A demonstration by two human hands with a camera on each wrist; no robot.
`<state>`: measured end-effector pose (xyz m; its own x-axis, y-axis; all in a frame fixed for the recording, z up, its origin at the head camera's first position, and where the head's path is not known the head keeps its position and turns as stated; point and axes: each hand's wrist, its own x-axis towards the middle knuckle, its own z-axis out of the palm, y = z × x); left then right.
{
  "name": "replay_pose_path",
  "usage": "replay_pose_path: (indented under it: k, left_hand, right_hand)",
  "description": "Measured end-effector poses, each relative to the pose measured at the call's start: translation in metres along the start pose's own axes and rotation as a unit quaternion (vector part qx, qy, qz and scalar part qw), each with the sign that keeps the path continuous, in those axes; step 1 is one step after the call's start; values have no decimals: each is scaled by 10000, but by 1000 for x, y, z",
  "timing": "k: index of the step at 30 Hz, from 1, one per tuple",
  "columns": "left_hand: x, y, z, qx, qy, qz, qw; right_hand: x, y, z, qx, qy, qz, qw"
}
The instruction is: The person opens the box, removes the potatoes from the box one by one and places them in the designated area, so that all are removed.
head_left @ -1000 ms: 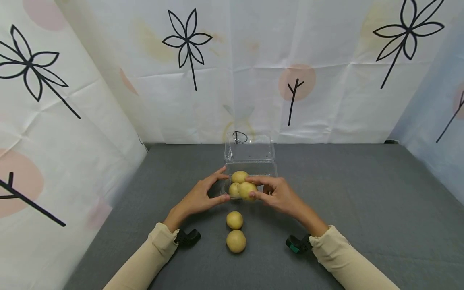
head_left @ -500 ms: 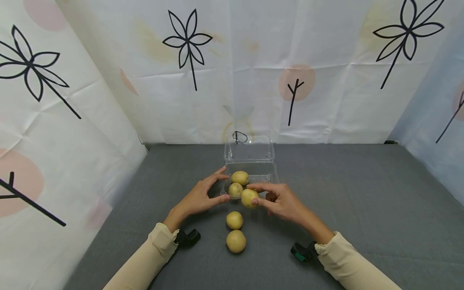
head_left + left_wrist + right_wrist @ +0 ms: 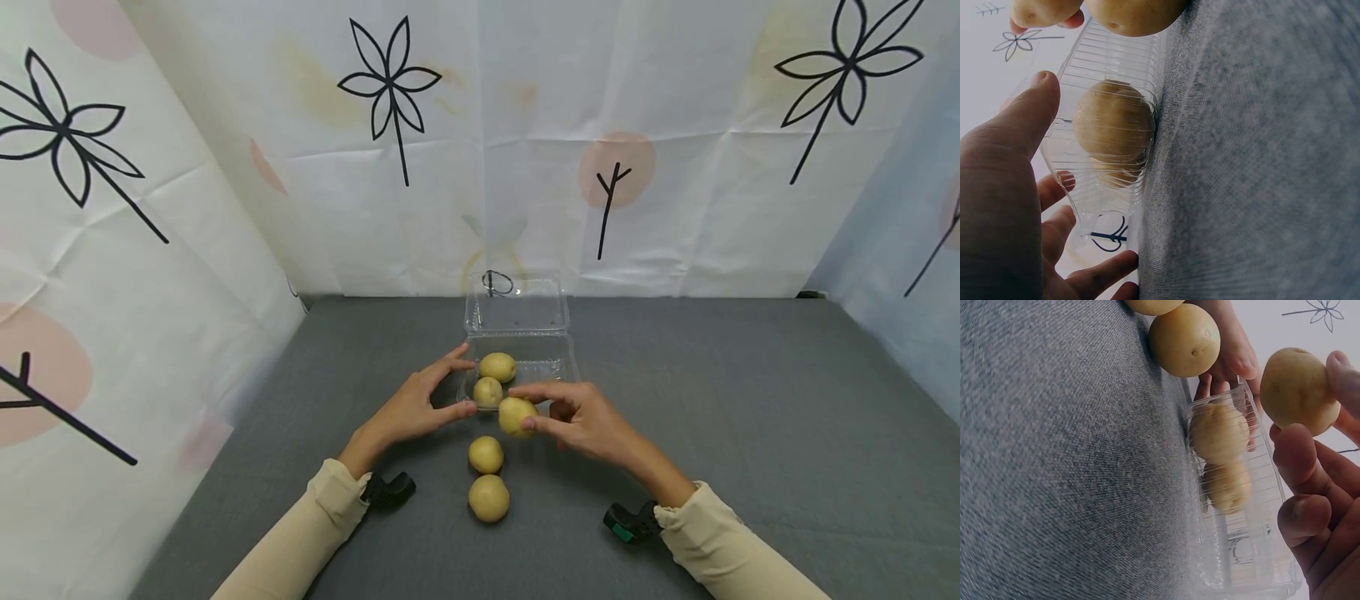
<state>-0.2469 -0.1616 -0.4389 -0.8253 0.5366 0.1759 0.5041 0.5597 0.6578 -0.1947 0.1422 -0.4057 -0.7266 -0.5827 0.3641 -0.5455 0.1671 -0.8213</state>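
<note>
In the head view, a clear plastic clamshell box (image 3: 551, 369) stands with its lid raised. Two potatoes, a rear one (image 3: 497, 367) and a front one (image 3: 488, 392), lie at its left side. My left hand (image 3: 411, 408) rests at the box's left side, fingers spread and fairly straight along the wall, thumb near the front corner. Thumb and fingers of my right hand (image 3: 596, 422) pinch another potato (image 3: 1299, 392), held up at the box's front edge. Two loose potatoes, one (image 3: 486, 455) behind the other (image 3: 489, 498), lie on the cloth in front.
Grey cloth (image 3: 712, 400) covers the table. A white printed sheet (image 3: 675, 217) hangs behind it and along both sides. The raised lid (image 3: 517, 307) reaches close to the back sheet. Each wrist wears a dark device, such as the right one (image 3: 630, 522).
My right hand has drawn its potato from over the box toward me and slightly right, to the front edge. The left hand and the other potatoes have stayed put.
</note>
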Motion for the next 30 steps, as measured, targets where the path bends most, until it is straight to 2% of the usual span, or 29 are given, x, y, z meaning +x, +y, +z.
replay_pose_path:
  k: [12,19,24,30]
  left_hand:
    - [-1,0,-1,30,0,-24,10000]
    - [0,0,-1,16,-22,-13,10000]
    - [0,0,-1,26,-13,-40,10000]
    - [0,0,-1,52,0,-74,10000]
  right_hand:
    - [-1,0,0,97,-481,145,9987]
    - [-2,3,-2,130,-854,32,9963]
    - [-3,3,-4,86,-1172,211,9928]
    - [-3,2,-4,-27,-1270,266,9915]
